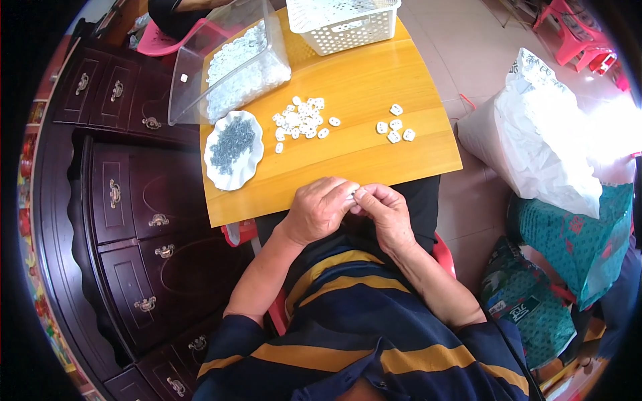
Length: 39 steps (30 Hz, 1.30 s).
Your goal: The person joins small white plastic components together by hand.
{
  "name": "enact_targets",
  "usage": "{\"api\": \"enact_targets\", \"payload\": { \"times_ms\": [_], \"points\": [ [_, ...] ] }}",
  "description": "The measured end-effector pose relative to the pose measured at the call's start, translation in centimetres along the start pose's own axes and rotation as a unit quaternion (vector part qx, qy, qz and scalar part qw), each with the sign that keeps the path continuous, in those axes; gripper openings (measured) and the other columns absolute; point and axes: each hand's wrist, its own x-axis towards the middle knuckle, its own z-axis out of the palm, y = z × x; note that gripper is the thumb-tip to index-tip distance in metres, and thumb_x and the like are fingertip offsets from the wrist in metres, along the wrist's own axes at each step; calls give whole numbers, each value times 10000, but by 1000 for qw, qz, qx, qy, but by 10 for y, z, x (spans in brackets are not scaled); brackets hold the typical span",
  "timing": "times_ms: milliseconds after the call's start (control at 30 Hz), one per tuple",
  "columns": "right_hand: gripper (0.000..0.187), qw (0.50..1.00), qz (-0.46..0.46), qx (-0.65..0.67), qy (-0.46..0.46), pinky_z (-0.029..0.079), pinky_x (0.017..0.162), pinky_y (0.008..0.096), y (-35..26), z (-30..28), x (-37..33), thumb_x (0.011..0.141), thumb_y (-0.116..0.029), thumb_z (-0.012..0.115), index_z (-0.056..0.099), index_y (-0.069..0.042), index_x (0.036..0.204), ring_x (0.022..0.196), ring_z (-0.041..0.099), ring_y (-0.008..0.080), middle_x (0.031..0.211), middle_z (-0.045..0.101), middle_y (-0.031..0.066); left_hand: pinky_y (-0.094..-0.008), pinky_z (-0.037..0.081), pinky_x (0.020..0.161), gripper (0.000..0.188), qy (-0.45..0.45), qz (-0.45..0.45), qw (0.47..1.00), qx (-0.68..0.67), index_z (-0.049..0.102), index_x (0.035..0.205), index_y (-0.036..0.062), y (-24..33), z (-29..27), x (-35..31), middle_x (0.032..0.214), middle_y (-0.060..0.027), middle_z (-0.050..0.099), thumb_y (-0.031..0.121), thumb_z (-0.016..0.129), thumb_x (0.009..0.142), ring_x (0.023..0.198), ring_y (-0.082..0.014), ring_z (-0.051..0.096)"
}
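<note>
My left hand (pixel 322 210) and my right hand (pixel 386 212) meet at the table's near edge, fingertips pinched together. Between them shows a sliver of a small white piece (pixel 352 195); the fingers cover most of it. Beyond the hands lies a loose pile of small white oval plastic pieces with dark holes (pixel 299 119). A smaller group of similar pieces (pixel 394 125) sits apart on the right. To the left, a white scalloped dish (pixel 251 164) holds many thin dark grey bits (pixel 231 143), too small to name.
A clear plastic bin (pixel 188 100) of white pieces and a white perforated basket (pixel 354 33) stand on the far part of the wooden table (pixel 374 157). Dark drawers (pixel 114 194) flank the left. A white sack (pixel 528 134) and teal bags (pixel 582 234) are on the right.
</note>
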Motion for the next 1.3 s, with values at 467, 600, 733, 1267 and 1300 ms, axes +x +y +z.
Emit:
{"api": "enact_targets", "payload": {
  "times_ms": [467,600,733,1267,1300],
  "points": [
    [126,999,-13,-13,34,470,706,223,2,1,3,998,-157,638,664,-43,951,731,583,66,828,654,-2,-376,545,641,169,15,-74,995,-59,680,961,68,0,7,8,861,-101,686,56,747,806,750,-295,682],
    [129,999,-10,-13,34,468,710,222,-4,2,3,1002,-153,629,666,-42,949,738,584,65,833,655,1,-375,543,636,153,10,-76,995,-59,683,937,66,1,6,13,850,-100,689,55,751,801,745,-292,682],
    [146,998,-25,-5,59,419,590,220,-4,6,3,1017,-200,592,604,-64,964,657,540,73,768,606,1,-377,543,643,159,-15,-164,982,-92,686,960,55,6,1,24,875,-116,678,58,743,812,746,-299,676],
    [149,995,-49,46,74,433,628,236,-7,8,-1,1033,-221,548,547,-101,944,642,505,98,756,554,5,-419,543,748,377,-6,-207,977,-43,623,1235,73,-23,26,52,975,-125,675,92,680,863,877,-330,673],
    [151,995,-45,63,66,436,630,238,-7,9,-1,1031,-224,552,545,-102,942,641,505,98,757,552,6,-417,542,740,350,18,-226,973,-35,636,1205,71,-33,22,44,958,-123,673,85,686,859,861,-328,670]
  ]
}}
